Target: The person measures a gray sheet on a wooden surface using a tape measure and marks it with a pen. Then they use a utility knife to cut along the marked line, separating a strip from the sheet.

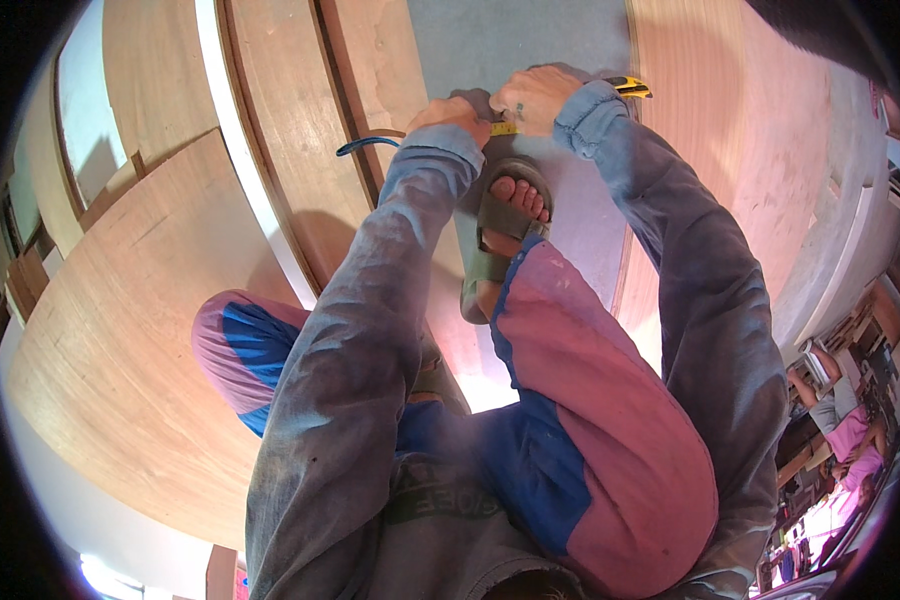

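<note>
A short yellow length of tape measure (504, 128) shows between my two hands, low over a grey panel. My left hand (452, 113) is closed at the tape's left end. From its outer side a dark blue strap (368, 142) curves away; what it belongs to is hidden. With fingers curled, my right hand (535, 95) grips at the tape's other end, its fingertips partly hidden. A yellow-and-black utility knife (630, 87) shows just beyond my right cuff; I cannot tell whether it lies on the panel or sticks out of my hand.
My sandalled foot (515, 205) rests on the grey panel (510, 45) below my hands. Wooden boards (290, 110) with raised dark edges lie at left, beside a large light plywood sheet (150, 330). Another wood panel (700, 200) spans the right. A person (850, 430) is at far right.
</note>
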Demonstrator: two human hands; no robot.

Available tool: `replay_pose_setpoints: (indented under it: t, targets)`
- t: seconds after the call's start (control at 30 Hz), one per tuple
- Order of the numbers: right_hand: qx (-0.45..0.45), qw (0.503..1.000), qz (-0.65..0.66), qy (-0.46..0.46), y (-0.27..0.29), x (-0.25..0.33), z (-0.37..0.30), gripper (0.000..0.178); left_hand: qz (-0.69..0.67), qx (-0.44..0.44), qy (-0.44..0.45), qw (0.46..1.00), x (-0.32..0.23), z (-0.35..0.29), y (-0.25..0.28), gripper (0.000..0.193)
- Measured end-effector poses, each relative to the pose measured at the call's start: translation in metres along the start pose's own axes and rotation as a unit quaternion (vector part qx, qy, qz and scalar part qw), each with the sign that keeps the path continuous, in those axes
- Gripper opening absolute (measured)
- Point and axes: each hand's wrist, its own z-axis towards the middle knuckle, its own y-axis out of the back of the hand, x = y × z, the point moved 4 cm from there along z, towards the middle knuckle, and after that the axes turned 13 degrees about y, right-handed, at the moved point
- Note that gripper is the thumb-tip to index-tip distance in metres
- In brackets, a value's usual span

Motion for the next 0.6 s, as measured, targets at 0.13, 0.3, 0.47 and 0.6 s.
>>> replay_pose_setpoints:
  t: [0.13,0.3,0.47,0.6]
  targets:
    - [-0.001,1.0,0.003,-0.004,-0.001,-0.001,0.001,0.015,0.0,-0.006,-0.003,1.0,0.001,0.005,-0.004,0.049]
    - [0.003,0.996,-0.067,0.052,0.004,0.011,0.014,0.012,-0.008,-0.031,-0.028,0.999,0.002,0.012,-0.01,0.045]
    - [0.0,0.968,-0.207,0.141,0.001,0.034,0.02,0.012,-0.001,-0.042,-0.035,0.999,0.003,0.006,-0.009,0.033]
    - [-0.01,0.956,-0.24,0.169,-0.01,0.031,0.013,0.013,0.009,-0.036,-0.026,0.999,0.0,0.0,-0.006,0.034]
